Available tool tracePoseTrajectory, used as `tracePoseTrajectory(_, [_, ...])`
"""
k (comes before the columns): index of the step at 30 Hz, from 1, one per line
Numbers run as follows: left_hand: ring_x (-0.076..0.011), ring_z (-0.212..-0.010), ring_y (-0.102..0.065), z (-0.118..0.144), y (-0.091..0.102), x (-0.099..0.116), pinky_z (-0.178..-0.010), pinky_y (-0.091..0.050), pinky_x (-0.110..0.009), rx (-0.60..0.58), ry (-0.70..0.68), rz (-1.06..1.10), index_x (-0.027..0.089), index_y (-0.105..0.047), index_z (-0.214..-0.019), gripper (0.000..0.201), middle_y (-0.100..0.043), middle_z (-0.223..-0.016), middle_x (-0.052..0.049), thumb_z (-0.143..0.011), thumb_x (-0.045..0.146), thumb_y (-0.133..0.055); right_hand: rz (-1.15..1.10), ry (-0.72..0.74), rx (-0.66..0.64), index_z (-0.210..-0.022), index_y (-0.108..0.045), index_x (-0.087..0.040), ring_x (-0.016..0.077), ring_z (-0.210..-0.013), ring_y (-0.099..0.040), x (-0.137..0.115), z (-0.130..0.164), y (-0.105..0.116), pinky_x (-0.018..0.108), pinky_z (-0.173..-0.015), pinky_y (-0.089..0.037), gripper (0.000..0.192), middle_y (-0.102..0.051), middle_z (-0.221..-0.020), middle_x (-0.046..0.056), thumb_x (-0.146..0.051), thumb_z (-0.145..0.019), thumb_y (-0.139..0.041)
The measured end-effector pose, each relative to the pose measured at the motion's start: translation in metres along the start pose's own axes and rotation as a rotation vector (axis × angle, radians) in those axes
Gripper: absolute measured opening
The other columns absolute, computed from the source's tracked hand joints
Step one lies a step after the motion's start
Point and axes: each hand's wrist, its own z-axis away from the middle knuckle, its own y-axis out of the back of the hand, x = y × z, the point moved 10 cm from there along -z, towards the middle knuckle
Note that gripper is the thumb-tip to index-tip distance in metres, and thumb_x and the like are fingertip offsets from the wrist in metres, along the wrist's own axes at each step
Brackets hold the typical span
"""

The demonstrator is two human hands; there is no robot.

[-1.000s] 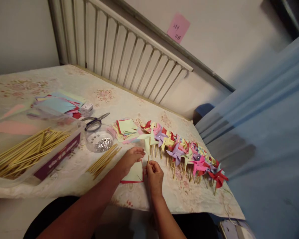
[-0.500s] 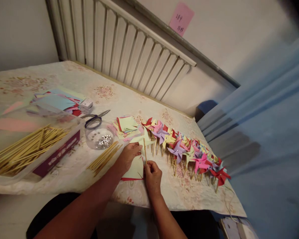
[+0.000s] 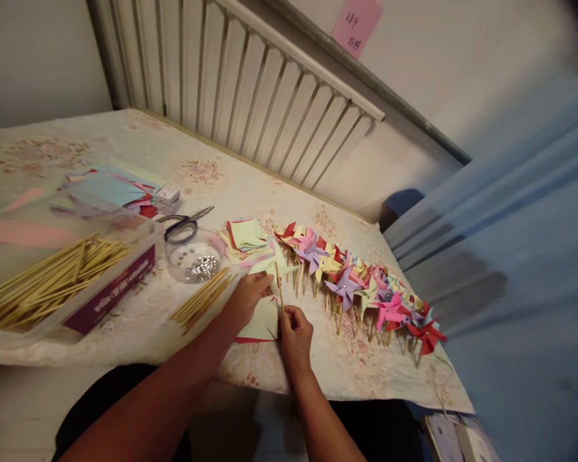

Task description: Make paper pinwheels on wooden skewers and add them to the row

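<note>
My right hand (image 3: 296, 335) pinches the lower end of a thin wooden stick (image 3: 279, 285) that stands tilted over the table's front edge. At the stick's top sits a pale yellow-green paper pinwheel (image 3: 275, 262), and my left hand (image 3: 247, 297) has its fingertips on the pinwheel's paper. Under both hands lies a yellow-green paper square on a red one (image 3: 262, 324). To the right runs a row of several finished pinwheels (image 3: 361, 282) in red, purple, pink and yellow.
A loose bundle of sticks (image 3: 202, 301) lies left of my left hand. Behind it are a clear bowl of silver pins (image 3: 195, 260), scissors (image 3: 183, 224), cut paper squares (image 3: 245, 237), a tray of sticks (image 3: 52, 282) and coloured sheets (image 3: 110, 192). A radiator (image 3: 250, 83) lines the back wall.
The pinwheel head has tipped back and left, away from me, so the bare stick shows. My left hand slid a little left with the paper. The camera shifted slightly.
</note>
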Motion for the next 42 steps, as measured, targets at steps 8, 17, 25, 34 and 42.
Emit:
tracePoseTrajectory(8, [-0.0154,-0.07,-0.063,-0.002,0.009,-0.003,-0.072,-0.05,-0.028,0.116,0.023,-0.063,0.014,-0.067,-0.073,0.024,-0.07,-0.076,-0.005,-0.063,0.036,-0.071,-0.027,-0.008,-0.026,-0.079,-0.064,-0.017,0.0112,-0.053,-0.044,0.003,0.002,-0.003,0.022,-0.053,-0.037,0.02,-0.048,-0.057,-0.005,-0.036,-0.086,-0.058])
tracePoseTrajectory(17, [-0.0153,-0.074,-0.063,-0.004,0.017,-0.003,-0.068,-0.051,-0.026,0.212,-0.013,-0.146,0.015,-0.064,-0.08,0.023,-0.07,-0.084,-0.006,-0.064,0.032,-0.069,-0.014,0.005,-0.031,-0.081,-0.065,-0.017,0.011,-0.052,-0.043,0.001,0.003,-0.004,0.022,-0.051,-0.037,0.022,-0.049,-0.056,-0.005,-0.037,-0.086,-0.057])
tracePoseTrajectory(25, [-0.0136,-0.068,-0.061,-0.006,0.019,0.001,-0.066,-0.05,-0.027,0.232,-0.089,-0.188,0.015,-0.06,-0.078,0.023,-0.066,-0.074,-0.001,-0.064,0.031,-0.068,0.002,0.02,-0.049,-0.08,-0.066,-0.016,0.0113,-0.052,-0.044,-0.007,0.004,-0.005,0.022,-0.051,-0.037,0.023,-0.052,-0.057,-0.004,-0.037,-0.085,-0.057])
tracePoseTrajectory(34, [-0.0118,-0.057,-0.054,-0.008,0.023,0.006,-0.058,-0.047,-0.024,0.259,-0.169,-0.291,0.016,-0.061,-0.082,0.02,-0.057,-0.062,0.004,-0.065,0.028,-0.064,-0.022,0.018,-0.063,-0.082,-0.066,-0.016,0.011,-0.051,-0.046,-0.001,0.004,-0.007,0.022,-0.05,-0.037,0.022,-0.055,-0.058,-0.003,-0.037,-0.085,-0.057])
tracePoseTrajectory(42, [-0.0148,-0.064,-0.06,-0.009,0.029,0.008,-0.062,-0.045,-0.023,0.298,-0.22,-0.373,0.017,-0.063,-0.091,0.026,-0.065,-0.068,0.001,-0.066,0.025,-0.063,-0.02,0.028,-0.086,-0.082,-0.066,-0.017,0.0108,-0.049,-0.044,-0.001,0.004,-0.01,0.022,-0.049,-0.037,0.018,-0.05,-0.055,-0.005,-0.032,-0.084,-0.055])
